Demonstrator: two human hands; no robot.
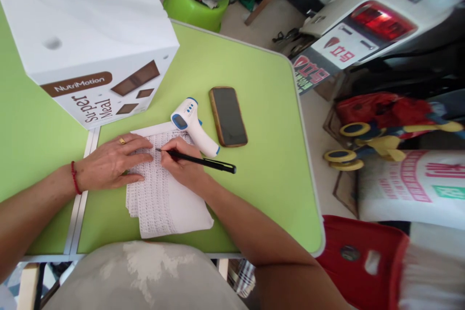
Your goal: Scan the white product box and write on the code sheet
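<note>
Several sheets of paper point(160, 203), covered in rows of small handwriting on the left part, lie on the green folding table point(269, 164). My left hand point(114, 162) rests flat on their left side, fingers stretched out. In my right hand point(183, 162) is a black pen point(203, 160), gripped near its tip, which points at the upper part of the writing. Just beyond my right hand lies a white and blue infrared thermometer point(194, 126). A smartphone point(230, 118) in a brown-edged case sits to the right of the thermometer, screen up and dark.
A large white box point(101, 29) stands at the table's upper left. Past the far edge is a green stool point(192, 0). On the right are a white scooter point(363, 24), a stuffed white sack point(414, 184) and a red plastic chair point(363, 252).
</note>
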